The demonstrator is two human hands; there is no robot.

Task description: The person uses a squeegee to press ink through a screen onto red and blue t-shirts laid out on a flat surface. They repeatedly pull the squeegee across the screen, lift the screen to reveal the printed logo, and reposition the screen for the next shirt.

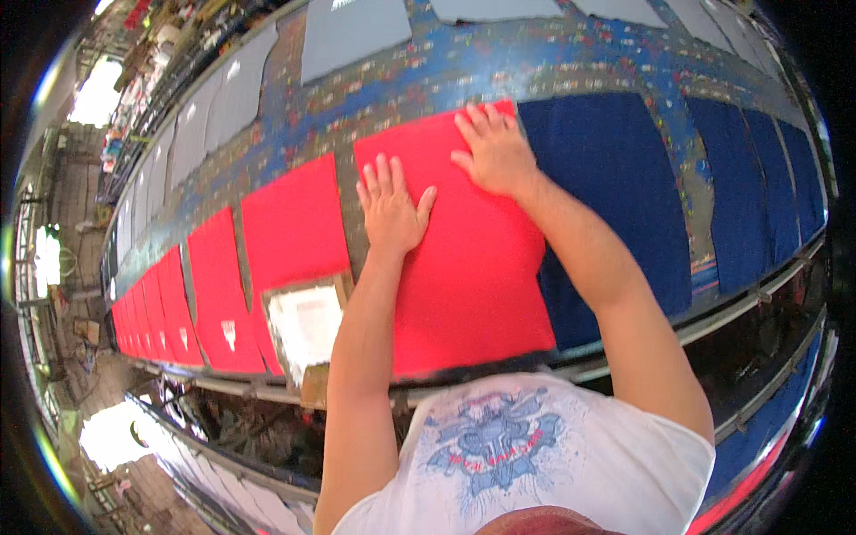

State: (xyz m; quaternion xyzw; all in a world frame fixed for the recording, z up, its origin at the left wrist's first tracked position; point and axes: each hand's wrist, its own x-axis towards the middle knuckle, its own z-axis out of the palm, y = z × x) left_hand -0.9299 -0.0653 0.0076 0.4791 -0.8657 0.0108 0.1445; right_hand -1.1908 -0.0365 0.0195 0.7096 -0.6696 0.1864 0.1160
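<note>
Both our left hand (392,214) and right hand (499,159) lie spread, empty, on the red cloth (468,276), which, between white square (306,321) and navy cloth (606,178), has its left edge partly behind our forearm (361,348).

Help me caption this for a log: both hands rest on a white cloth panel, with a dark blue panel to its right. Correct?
Not quite: in the head view, the cloth panel under the left hand and right hand is red, not white. The dark blue panel is to its right.

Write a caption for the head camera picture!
Bare left hand and bare right hand rest on a flat red fabric panel beside navy fabric.
</note>
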